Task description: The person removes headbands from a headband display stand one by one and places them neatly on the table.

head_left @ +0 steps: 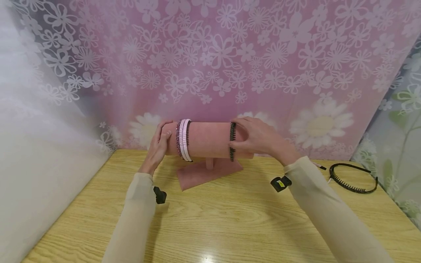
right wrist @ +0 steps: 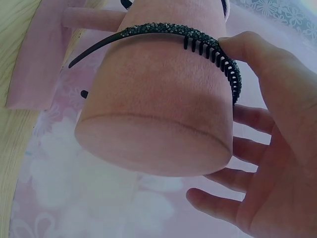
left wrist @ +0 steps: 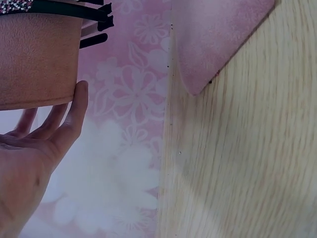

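A pink, plush-covered cylindrical headband stand (head_left: 210,137) stands on its slanted base in the middle of the table's far side. My left hand (head_left: 158,146) grips the stand's left end, its fingers around the edge in the left wrist view. Close to that hand, a glittery headband (head_left: 178,138) and pale pink headbands (head_left: 185,144) sit around the cylinder. Toward the other end is a black toothed headband (right wrist: 163,29) with dark sparkling stones. My right hand (head_left: 258,138) holds this one, thumb on its front edge; the other fingers are partly hidden behind the cylinder.
On the table's right side lies another black toothed headband (head_left: 333,176). Beside it, the dark tip of a pink band (head_left: 320,166) shows past the right sleeve. A pink floral curtain (head_left: 223,54) hangs right behind the wooden table (head_left: 210,215).
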Motion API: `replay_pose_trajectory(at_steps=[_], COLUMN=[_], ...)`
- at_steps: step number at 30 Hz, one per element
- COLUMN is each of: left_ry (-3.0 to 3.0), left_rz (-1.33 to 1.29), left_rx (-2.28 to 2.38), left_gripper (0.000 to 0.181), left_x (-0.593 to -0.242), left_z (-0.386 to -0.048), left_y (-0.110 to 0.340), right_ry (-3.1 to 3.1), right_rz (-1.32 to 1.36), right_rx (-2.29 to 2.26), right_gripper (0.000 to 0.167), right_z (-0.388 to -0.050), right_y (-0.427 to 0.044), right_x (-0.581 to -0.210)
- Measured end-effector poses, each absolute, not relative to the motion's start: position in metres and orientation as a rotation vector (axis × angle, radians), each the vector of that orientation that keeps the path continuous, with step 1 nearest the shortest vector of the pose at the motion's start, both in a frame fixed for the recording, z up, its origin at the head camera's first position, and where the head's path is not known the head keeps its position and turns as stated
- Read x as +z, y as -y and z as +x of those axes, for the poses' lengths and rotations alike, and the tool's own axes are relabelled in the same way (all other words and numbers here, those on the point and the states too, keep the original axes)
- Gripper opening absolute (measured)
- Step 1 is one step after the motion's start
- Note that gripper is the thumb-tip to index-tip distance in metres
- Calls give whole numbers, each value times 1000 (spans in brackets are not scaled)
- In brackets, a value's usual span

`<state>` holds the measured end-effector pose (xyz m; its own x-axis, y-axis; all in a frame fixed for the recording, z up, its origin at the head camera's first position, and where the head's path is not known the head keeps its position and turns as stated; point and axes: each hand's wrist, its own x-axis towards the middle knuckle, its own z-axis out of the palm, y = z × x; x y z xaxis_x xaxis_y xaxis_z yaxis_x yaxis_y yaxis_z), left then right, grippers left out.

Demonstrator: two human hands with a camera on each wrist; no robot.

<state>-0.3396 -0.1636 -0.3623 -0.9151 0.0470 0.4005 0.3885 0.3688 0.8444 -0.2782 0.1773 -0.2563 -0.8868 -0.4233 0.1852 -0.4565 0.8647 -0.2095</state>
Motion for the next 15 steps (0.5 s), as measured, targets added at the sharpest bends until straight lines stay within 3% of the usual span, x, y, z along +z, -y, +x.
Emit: replay_pose_trajectory(at_steps=[15], left_ry=[2269], left_rz=[-365], left_rx=[-1638], left_gripper=[49], left_x=[-346], left_z=[-323], left_y=[153], right_ry=[2902], right_rz=[668], right_rx=[416], right_gripper=[81], right_z=[-274], right_y=[-192], right_x=[-258])
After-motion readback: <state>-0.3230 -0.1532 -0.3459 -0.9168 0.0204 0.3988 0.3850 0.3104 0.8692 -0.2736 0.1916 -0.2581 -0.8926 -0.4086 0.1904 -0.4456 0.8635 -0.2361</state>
